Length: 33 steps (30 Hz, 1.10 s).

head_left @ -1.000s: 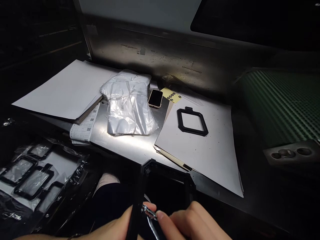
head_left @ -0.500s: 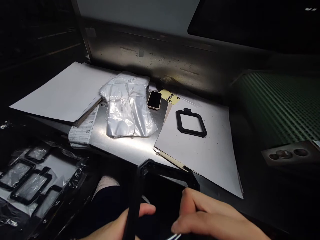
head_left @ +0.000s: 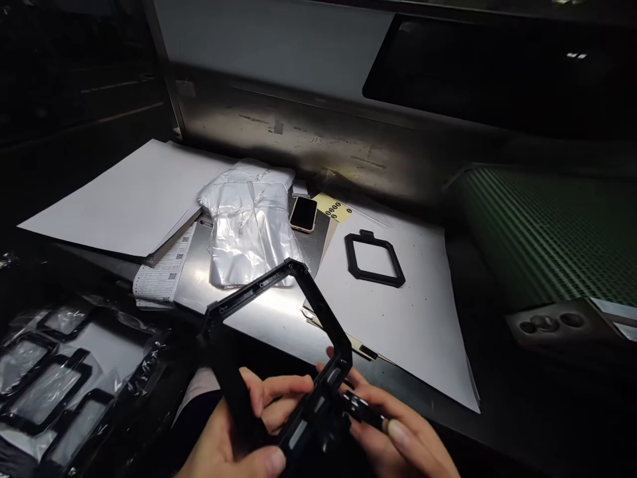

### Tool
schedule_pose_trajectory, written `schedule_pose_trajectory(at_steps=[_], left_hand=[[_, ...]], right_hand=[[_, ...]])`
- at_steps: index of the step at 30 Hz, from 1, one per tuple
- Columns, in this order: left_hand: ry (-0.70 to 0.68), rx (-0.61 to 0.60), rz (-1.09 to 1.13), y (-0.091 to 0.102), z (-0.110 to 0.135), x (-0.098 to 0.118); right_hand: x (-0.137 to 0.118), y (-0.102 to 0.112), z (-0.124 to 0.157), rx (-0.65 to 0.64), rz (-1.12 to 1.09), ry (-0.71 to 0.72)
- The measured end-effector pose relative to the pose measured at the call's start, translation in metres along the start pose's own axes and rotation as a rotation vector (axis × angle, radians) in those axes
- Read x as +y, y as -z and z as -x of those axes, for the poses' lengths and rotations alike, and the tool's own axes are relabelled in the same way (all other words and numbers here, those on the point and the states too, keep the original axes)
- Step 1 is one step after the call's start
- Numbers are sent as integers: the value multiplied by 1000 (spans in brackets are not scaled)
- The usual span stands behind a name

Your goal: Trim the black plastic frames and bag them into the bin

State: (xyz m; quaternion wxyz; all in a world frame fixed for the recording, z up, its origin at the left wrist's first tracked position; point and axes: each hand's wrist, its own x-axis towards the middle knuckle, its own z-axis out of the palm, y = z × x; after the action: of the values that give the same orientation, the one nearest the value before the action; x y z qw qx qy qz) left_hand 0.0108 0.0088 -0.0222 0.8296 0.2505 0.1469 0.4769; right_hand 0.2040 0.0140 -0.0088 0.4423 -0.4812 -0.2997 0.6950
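My left hand grips a black plastic frame by its near corner, thumb on the near bar and fingers curled inside the opening. The frame is held up and tilted over the table's front edge, its ribbed inner side showing. Against the frame's right near side, my right hand is closed on a small dark tool with shiny parts; its exact kind I cannot make out. A similar black frame with a tab lies flat on the white sheets beyond.
Clear plastic bags tied in a bundle lie mid-table, beside a phone and a yellow sticker sheet. White paper is stacked at left. Several bagged frames sit lower left. A green ribbed belt runs at right.
The held frame has turned and risen, so its inner side and opening now show. My right hand has moved to its right near side, and the dark tool has come into view.
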Motion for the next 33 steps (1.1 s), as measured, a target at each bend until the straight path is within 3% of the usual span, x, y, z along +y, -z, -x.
schedule_pose_trajectory(at_steps=[3,6,9,12,15,18,20,23,25,29,33], left_hand=[[-31,-8,-91,7,-5,-20],[183,78,-207,23,-4,-24],[384,129,-216,38,-5,-3],[520,53,-141,38,-13,30],[661,-139,-176,27,-18,49],[648,-117,-224,20,-10,47],[600,32,-142,22,1,40],[612,235,53,29,18,29],[709,261,53,34,28,25],[901,203,-168,38,39,27],[758,148,-102,31,36,30]], right_hand=[[4,-11,-16,-31,-61,12],[-10,4,-26,-95,102,94],[-34,21,-31,-332,436,151],[-53,20,-34,-564,777,149],[-60,12,-33,-669,950,120],[-59,18,-32,-694,908,145],[-52,32,-36,-496,884,245],[-29,62,-55,91,1020,410],[-8,81,-72,328,1119,431],[14,98,-86,387,1185,418],[-5,70,-55,402,1133,488]])
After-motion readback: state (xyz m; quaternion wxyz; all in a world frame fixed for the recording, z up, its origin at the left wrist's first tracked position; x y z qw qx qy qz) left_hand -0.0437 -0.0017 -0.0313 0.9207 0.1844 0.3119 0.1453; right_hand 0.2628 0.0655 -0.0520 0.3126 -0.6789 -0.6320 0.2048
